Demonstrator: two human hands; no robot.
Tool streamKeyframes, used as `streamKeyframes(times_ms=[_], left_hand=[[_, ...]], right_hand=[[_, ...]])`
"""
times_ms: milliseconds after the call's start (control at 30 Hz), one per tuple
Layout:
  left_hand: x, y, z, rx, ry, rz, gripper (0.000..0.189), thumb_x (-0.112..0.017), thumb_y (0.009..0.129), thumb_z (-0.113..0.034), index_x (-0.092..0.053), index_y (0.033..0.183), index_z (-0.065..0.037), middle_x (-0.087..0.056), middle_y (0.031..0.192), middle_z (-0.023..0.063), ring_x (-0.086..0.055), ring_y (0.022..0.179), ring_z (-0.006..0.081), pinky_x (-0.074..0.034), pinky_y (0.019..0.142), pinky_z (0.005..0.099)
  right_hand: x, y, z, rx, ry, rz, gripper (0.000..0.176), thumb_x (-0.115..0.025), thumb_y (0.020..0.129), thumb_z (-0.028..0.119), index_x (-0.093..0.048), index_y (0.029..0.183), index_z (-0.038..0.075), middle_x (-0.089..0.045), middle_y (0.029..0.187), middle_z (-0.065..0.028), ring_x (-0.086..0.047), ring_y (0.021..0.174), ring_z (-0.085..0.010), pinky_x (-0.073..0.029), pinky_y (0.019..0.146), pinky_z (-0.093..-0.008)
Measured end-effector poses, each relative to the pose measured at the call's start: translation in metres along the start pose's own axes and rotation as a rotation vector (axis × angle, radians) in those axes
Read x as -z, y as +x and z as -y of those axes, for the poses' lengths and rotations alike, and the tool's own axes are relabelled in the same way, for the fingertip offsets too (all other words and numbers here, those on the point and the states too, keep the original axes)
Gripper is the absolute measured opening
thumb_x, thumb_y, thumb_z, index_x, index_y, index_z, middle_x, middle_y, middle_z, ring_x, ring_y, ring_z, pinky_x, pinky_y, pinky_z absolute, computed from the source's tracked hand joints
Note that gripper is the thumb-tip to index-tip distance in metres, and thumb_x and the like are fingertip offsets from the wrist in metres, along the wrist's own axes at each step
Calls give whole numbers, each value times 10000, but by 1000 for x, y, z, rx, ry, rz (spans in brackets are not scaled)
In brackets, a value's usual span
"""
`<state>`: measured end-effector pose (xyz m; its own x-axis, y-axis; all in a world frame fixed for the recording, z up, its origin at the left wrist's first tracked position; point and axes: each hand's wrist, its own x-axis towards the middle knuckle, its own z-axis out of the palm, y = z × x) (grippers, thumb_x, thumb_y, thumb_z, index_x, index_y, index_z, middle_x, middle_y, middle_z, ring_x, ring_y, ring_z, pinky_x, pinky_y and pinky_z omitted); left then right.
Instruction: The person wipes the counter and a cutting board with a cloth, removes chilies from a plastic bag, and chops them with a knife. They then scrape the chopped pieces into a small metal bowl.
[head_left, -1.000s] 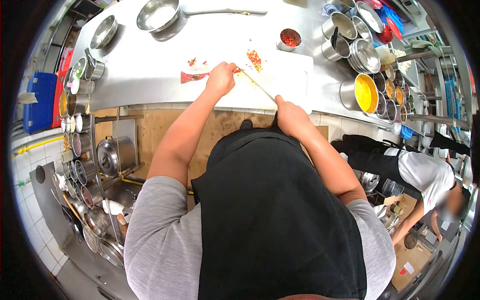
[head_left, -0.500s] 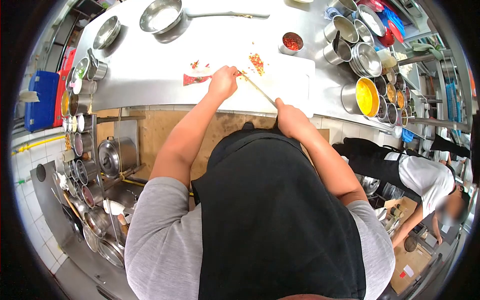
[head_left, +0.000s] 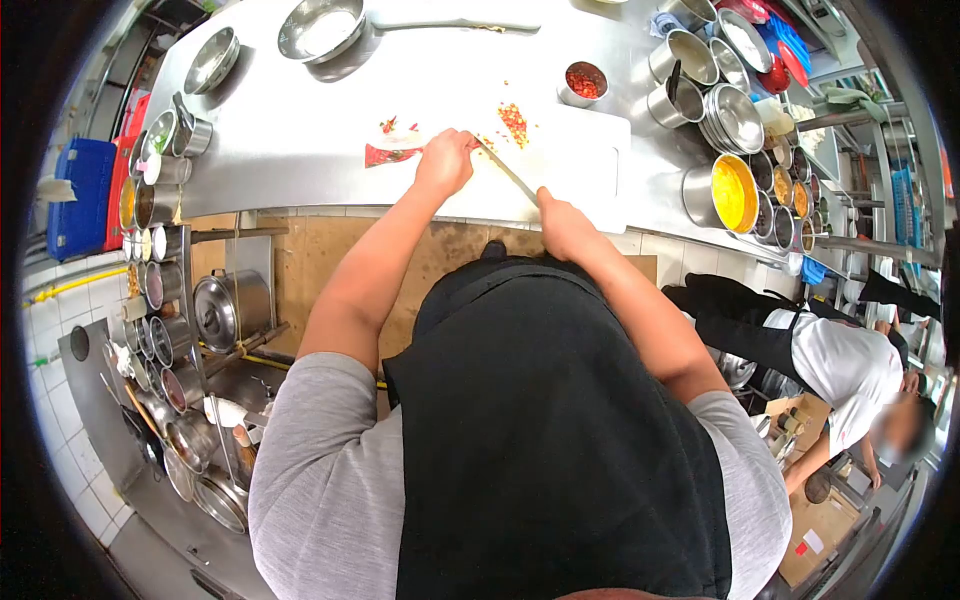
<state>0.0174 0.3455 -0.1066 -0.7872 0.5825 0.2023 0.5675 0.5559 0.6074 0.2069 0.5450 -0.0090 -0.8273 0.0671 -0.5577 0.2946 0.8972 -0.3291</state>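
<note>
Steel pots (head_left: 193, 137) crowd the counter's (head_left: 260, 175) L end, w/ two steel bowls (head_left: 323, 28) nr its far edge, prob. kept back so the near edge has elbow room. Going R, a heap of red chillies (head_left: 392, 155) lies by the near edge, just beside the L hand (head_left: 445, 165), so handy to reach. That hand's curled nearly closed, fingertips down on what looks like a red chilli, prob. to steady it; the fingers hide most of it. The knife (head_left: 512, 175) slants in from the R, tip by those fingertips. Chopped bits (head_left: 513, 124) sit just beyond the blade, on the white board (head_left: 575, 160) along the near edge, prob. pushed off to clear the cutting spot. R hand (head_left: 568, 225) is closed round the handle. A steel cup (head_left: 583, 83) w/ red bits stands off the board's far edge; further R, a yellow-filled pot (head_left: 733, 193) nr the counter's near edge.
</note>
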Motion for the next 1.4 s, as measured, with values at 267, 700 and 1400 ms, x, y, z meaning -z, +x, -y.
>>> streamKeyframes(times_ms=[267, 700, 1400], left_hand=[[-3, -18, 0, -75, 45, -177, 105, -664, 937, -17, -739, 1010, -34, -694, 957, 194, -674, 953, 440, -546, 865, 557], [-13, -20, 2, -87, 58, -257, 99, -688, 935, -17, -753, 994, -63, -664, 892, 166, -666, 890, 412, -538, 785, 539], [-12, -22, 4, -99, 15, -269, 135, -670, 929, -1, -775, 990, -59, -687, 905, 167, -674, 898, 412, -554, 826, 537]], right_hand=[[-13, 22, -2, 20, 58, -45, 309, -521, 989, -31, -505, 1297, -23, -747, 1146, -345, -723, 1147, -519, -572, 975, -596], [16, -33, 7, -6, -3, -83, 326, -551, 987, -1, -522, 1312, 4, -746, 1113, -334, -727, 1095, -533, -575, 926, -626], [9, -24, 16, -39, -47, 22, 320, -520, 1001, -14, -521, 1320, -32, -757, 1097, -338, -751, 1078, -505, -594, 927, -597]])
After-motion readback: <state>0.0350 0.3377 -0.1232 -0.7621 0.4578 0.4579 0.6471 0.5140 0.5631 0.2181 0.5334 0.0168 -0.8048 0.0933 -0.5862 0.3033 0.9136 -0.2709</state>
